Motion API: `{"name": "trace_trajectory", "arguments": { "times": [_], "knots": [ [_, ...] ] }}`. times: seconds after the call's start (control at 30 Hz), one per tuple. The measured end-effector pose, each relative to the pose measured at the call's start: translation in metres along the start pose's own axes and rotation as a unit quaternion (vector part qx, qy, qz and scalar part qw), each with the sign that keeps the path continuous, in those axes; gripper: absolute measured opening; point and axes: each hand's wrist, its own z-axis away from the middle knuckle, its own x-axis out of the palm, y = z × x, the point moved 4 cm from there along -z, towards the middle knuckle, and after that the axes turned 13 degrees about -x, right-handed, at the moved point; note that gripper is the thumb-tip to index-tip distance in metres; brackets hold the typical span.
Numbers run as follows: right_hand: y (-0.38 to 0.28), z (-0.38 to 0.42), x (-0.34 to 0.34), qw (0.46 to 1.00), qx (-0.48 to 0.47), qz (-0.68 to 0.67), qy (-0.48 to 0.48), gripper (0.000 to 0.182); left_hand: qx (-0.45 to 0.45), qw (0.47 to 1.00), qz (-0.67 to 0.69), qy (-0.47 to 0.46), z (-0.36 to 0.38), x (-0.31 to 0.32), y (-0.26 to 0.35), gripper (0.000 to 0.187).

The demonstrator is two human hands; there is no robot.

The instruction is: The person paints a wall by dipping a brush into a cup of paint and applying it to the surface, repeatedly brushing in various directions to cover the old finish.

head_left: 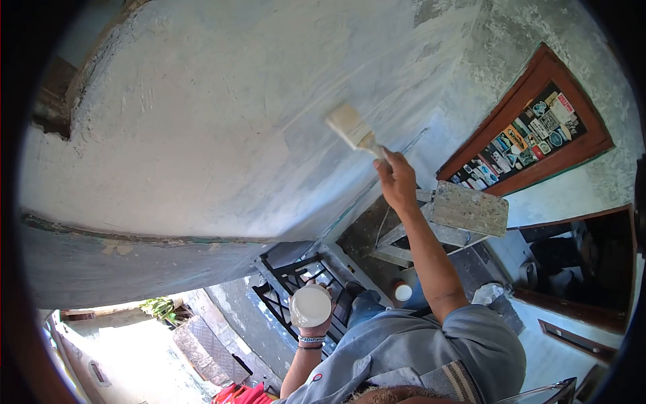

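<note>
My right hand (398, 176) is closed around the handle of a wide paintbrush (351, 128). The pale bristles touch or nearly touch the whitish wall (202, 135), and the brush is a little blurred. Streaky grey and white patches show on the wall around the bristles. Lower down, my left hand (316, 327) grips a round tub of white paint (311, 306) from beneath and the side. The tub mostly covers its fingers.
A black metal rack (269, 283) stands below the tub. A speckled board (469, 207) lies on wooden supports near my right forearm. Beyond it is a brown-framed panel (531, 135) covered in stickers. A small container of white paint (402, 291) sits on the floor.
</note>
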Motion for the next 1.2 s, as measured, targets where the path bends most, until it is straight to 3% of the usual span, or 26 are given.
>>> {"name": "trace_trajectory", "arguments": {
  "times": [0.13,0.3,0.43,0.53,0.67,0.83,0.93,1.1,1.2],
  "knots": [
    [0.006,0.0,0.009,0.995,-0.045,-0.049,0.072,0.035,-0.007,1.0,0.012,-0.011,-0.008,-0.005,0.001,0.073],
    [0.11,0.087,0.083,0.98,0.094,0.113,-0.13,0.035,-0.015,0.999,0.037,-0.032,-0.008,-0.001,0.001,0.075],
    [0.132,0.136,0.09,0.927,0.189,0.182,-0.268,0.033,-0.007,0.999,0.045,-0.025,0.0,-0.001,0.0,0.075],
    [0.122,0.124,0.095,0.919,0.182,0.206,-0.282,0.03,-0.008,0.999,0.028,-0.017,-0.001,-0.005,0.002,0.076],
    [0.054,0.058,0.066,0.972,0.086,0.143,-0.165,0.031,-0.007,1.0,0.02,-0.015,-0.001,-0.01,0.002,0.076],
    [0.003,0.028,0.013,0.998,0.018,0.026,-0.049,0.032,-0.019,0.998,0.046,-0.04,-0.006,-0.005,0.003,0.076],
    [-0.017,0.014,0.008,0.994,-0.077,-0.042,0.06,0.032,-0.019,0.998,0.048,-0.045,-0.007,-0.006,0.003,0.076],
    [0.013,0.023,0.051,0.998,-0.049,-0.03,-0.002,0.033,-0.011,0.998,0.038,-0.045,-0.006,-0.012,0.003,0.075],
    [0.086,0.073,0.078,0.992,0.028,0.075,-0.097,0.036,-0.001,0.999,0.02,-0.032,-0.004,-0.011,0.004,0.073]
  ]
}}
